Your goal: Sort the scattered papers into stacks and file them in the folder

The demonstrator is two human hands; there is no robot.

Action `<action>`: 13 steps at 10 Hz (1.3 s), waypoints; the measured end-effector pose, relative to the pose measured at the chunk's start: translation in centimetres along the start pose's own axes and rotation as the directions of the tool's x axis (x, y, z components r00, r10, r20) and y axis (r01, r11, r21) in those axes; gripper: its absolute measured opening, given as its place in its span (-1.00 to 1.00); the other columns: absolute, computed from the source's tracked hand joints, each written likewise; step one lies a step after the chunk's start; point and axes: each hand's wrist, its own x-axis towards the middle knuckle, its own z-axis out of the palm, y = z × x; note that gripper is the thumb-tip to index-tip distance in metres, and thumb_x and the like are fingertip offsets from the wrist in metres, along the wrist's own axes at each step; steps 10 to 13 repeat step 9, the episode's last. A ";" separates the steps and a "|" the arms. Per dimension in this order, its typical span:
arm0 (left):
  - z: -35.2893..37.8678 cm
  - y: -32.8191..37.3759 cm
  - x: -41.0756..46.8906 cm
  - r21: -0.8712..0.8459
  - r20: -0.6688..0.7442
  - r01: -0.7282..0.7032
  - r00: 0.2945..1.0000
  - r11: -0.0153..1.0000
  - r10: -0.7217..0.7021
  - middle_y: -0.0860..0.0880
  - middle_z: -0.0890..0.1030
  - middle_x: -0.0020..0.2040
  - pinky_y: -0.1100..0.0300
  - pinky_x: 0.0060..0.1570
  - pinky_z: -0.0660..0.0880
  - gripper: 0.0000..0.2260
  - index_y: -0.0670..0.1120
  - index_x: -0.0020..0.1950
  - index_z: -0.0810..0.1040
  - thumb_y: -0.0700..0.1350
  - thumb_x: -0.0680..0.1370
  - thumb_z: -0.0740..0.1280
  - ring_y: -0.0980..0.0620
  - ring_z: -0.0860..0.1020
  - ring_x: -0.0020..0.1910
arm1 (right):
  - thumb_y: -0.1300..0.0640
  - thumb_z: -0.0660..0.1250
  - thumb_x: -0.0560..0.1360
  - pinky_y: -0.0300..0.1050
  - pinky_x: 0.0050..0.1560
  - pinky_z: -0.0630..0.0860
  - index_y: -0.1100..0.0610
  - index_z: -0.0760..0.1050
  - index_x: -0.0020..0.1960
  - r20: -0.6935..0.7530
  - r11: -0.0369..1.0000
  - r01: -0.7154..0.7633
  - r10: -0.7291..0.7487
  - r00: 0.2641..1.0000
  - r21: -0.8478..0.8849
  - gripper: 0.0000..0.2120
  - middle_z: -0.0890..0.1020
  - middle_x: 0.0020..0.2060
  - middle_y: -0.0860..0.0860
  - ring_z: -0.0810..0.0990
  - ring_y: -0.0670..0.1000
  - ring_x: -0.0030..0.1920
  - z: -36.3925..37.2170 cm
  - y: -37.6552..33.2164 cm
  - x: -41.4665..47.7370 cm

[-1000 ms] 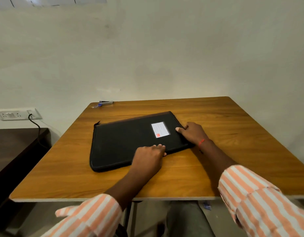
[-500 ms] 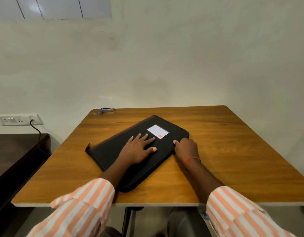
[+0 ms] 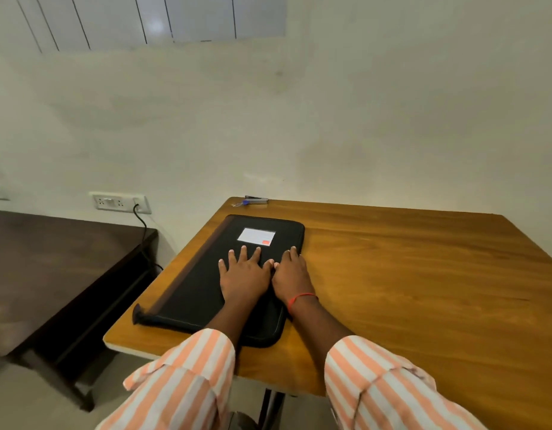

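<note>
A black zip folder with a white label lies closed along the left side of the wooden table. My left hand lies flat on the folder's top with its fingers spread. My right hand rests beside it on the folder's right edge, fingers straight, a red thread on the wrist. No loose papers are in view.
A small stapler with a blue part sits at the table's far left corner. A dark lower table stands to the left. A wall socket with a black cable is on the wall behind it.
The folder has turned from lying slantwise to running lengthwise along the table's left edge. Both hands now lie side by side on it, and my view has swung to the left.
</note>
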 end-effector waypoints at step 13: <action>-3.2 1.5 -5.4 -0.170 -0.065 -0.208 0.978 0.963 0.200 -0.07 0.56 0.37 -0.02 0.28 0.49 -0.56 0.02 0.44 0.50 0.20 0.64 0.25 -0.10 0.54 0.31 | -0.02 0.13 0.67 0.09 0.31 0.44 0.13 0.36 0.44 0.089 0.925 0.241 -0.225 0.970 -0.292 -0.60 0.45 0.35 0.14 0.45 0.17 0.32 -7.6 5.6 -5.3</action>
